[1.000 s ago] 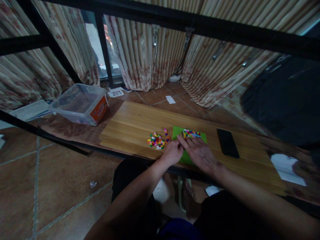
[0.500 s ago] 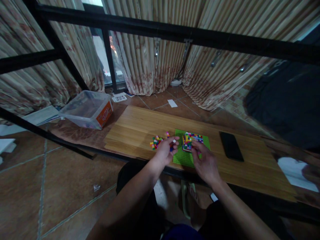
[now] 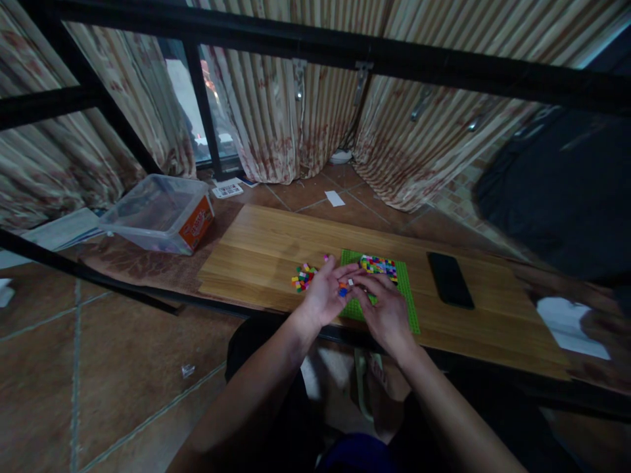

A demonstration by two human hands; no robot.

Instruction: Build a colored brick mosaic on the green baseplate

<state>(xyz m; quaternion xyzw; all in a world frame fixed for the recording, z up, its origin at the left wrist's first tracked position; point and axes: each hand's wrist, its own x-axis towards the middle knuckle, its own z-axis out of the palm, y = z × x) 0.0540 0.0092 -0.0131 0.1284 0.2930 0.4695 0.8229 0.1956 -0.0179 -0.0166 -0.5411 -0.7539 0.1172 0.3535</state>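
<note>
Palm up, my left hand (image 3: 325, 292) carries several small toy bricks, among them a blue brick (image 3: 342, 292) and an orange one. My right hand (image 3: 387, 305) reaches over to it, thumb and index fingertips closed around a white brick (image 3: 351, 282) above the left fingers. Under the right hand lies a green baseplate (image 3: 407, 299), partly covered. On its far part stands a block of multicoloured bricks (image 3: 379, 265), its near side hidden by my right fingers. Loose coloured bricks (image 3: 302, 277) lie in a pile left of my left hand.
A black phone (image 3: 450, 279) lies right of the baseplate on the wooden tabletop (image 3: 266, 243). A clear plastic box (image 3: 158, 213) with an orange label stands beyond the left end. Black metal bars (image 3: 315, 49) cross in front of the curtains. Paper (image 3: 572, 325) lies at the right.
My right hand has moved left, off the brick block to my left palm, and closed at the white brick. My left hand has opened flatter, showing its bricks. The view has shifted slightly.
</note>
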